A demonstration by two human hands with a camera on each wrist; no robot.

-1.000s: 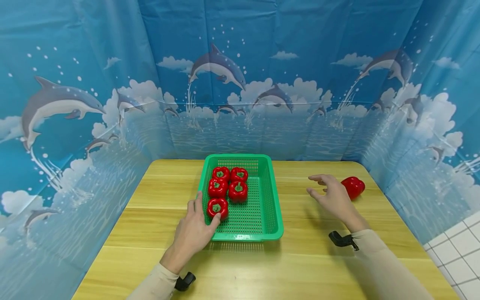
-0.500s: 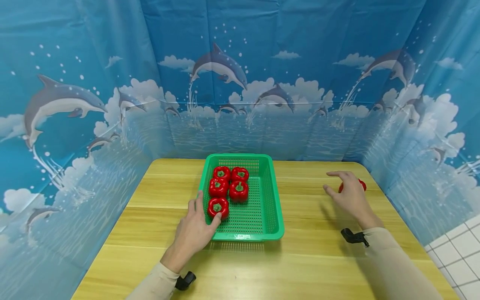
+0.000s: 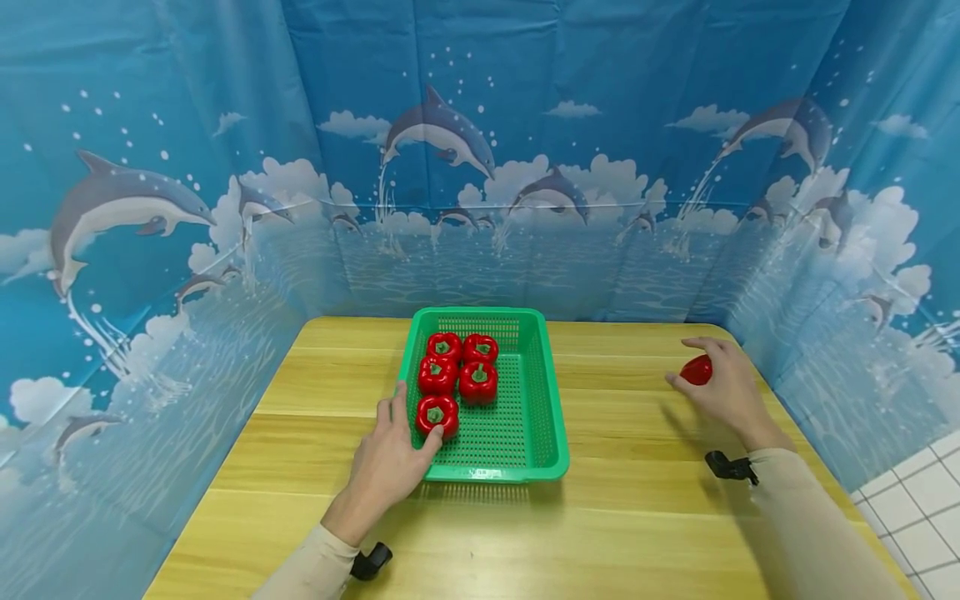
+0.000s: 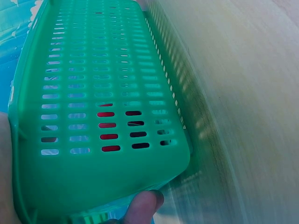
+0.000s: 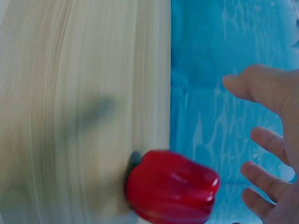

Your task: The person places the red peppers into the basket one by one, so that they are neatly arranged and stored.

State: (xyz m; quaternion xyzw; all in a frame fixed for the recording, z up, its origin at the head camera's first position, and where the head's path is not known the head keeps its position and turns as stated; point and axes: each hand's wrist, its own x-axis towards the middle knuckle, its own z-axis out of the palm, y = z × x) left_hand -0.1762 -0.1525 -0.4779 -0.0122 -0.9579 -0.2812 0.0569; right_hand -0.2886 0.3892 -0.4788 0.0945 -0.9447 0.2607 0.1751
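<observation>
My left hand grips the left rim of a green perforated plastic basket, thumb over the inside. In the left wrist view a fingertip curls at the lower edge of the basket's slotted wall. Several red bell peppers, one of them a front bell pepper near my thumb, stand stem up in the basket's left half. At the table's right side lies another bell pepper. Over it, my right hand has thumb and fingers spread; the right wrist view shows a gap between hand and bell pepper.
A light wooden table carries everything; its right edge runs close by the lone pepper. A blue dolphin-print curtain encloses the back and sides. White tiles appear at the lower right. Each wrist bears a black camera mount.
My right hand has moved right to the lone bell pepper, which now shows between thumb and fingers in the head view. The left hand and basket have stayed put.
</observation>
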